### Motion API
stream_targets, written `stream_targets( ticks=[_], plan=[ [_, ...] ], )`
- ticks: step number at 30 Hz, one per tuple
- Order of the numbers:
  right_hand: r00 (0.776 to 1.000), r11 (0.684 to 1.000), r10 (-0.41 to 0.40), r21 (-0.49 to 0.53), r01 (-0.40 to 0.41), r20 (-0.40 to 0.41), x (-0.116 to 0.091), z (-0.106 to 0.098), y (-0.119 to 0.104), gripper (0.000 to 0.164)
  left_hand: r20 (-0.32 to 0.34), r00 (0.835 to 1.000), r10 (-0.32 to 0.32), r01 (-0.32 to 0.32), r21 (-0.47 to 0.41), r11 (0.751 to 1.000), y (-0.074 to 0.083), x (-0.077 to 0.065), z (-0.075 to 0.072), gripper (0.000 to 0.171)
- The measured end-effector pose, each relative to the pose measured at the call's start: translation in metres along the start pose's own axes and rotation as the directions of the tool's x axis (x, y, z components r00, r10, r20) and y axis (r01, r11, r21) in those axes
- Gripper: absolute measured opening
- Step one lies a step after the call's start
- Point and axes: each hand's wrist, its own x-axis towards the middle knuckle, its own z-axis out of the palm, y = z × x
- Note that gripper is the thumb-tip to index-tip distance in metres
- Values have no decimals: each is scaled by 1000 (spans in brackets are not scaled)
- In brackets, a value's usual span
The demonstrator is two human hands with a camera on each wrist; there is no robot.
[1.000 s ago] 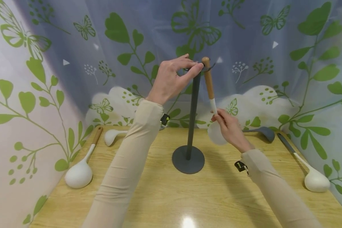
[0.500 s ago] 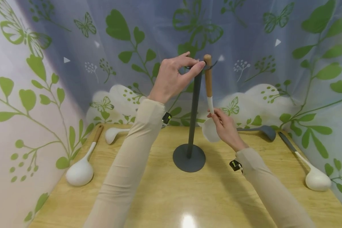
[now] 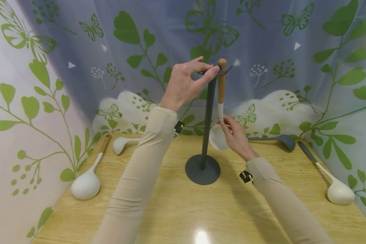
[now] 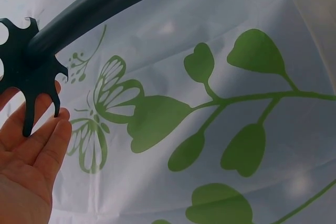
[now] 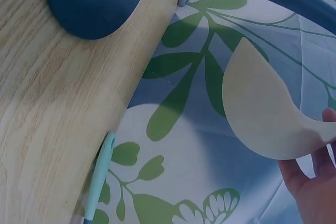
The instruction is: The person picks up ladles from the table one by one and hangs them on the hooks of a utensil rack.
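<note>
A dark grey utensil stand (image 3: 208,118) rises from a round base, with a plate of curved hooks (image 4: 18,61) at its top. My left hand (image 3: 184,83) pinches that hook plate; in the left wrist view its fingers (image 4: 50,145) lie behind the hooks. With my right hand (image 3: 236,137) I pinch the white neck of a ladle (image 3: 221,86) that has a wooden handle. Its handle end is up at the hooks, right of the pole; my left thumb hides whether it is hooked. The white bowl (image 5: 257,108) hangs low beside the pole.
A white ladle (image 3: 86,184) with a wooden handle lies at the left, another white one (image 3: 119,145) behind it. At the back right is a dark grey ladle (image 3: 286,142); a cream ladle (image 3: 340,192) lies by the right edge. A patterned curtain (image 3: 158,30) closes the back.
My right hand has moved left, swinging the ladle's bowl toward the pole, and the handle has become more upright. My left hand keeps its place on the hook plate.
</note>
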Motion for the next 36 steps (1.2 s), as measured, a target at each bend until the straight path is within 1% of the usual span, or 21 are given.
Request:
stream_targets(
  ticks=[1, 6, 11, 14, 17, 21, 24, 28, 32, 36],
  plan=[
    [1000, 1000, -4, 3, 4, -2, 0, 1, 5, 27, -3, 1000, 6, -6, 2, 1000, 0, 0, 0, 28],
    [1000, 1000, -13, 17, 13, -4, 0, 3, 4, 31, -7, 1000, 8, -8, 9, 1000, 1, 1, 1, 28],
    [1000, 999, 9, 38, -10, 10, -2, 1, -18, 33, -7, 1000, 5, -5, 13, 1000, 2, 2, 2, 28],
    [1000, 999, 27, 33, -27, 17, -4, -2, -30, 32, -8, 1000, 6, -6, 7, 1000, 2, 2, 2, 28],
    [1000, 1000, 20, 14, -20, 16, -5, -2, -31, 33, -10, 1000, 14, -14, 6, 1000, 2, 2, 3, 27],
    [1000, 1000, -7, -3, 7, 6, -5, -1, -11, 36, -8, 1000, 7, -7, 17, 1000, 2, 1, 3, 29],
    [1000, 1000, 23, -4, -23, 5, -7, -1, 7, 36, -9, 1000, -6, 6, 19, 1000, 2, 1, 3, 31],
    [998, 998, 66, -11, -66, -15, -11, -4, 15, 37, -11, 1000, -10, 10, 8, 1000, 2, 0, 3, 30],
    [998, 998, 47, -34, -48, -44, -12, -7, 20, 40, -17, 1000, -8, 8, 5, 1000, 2, -1, 3, 30],
    [997, 995, 54, -80, -58, -54, -13, -10, 27, 40, -28, 999, 17, -17, 10, 1000, 1, 0, 2, 29]
  ],
)
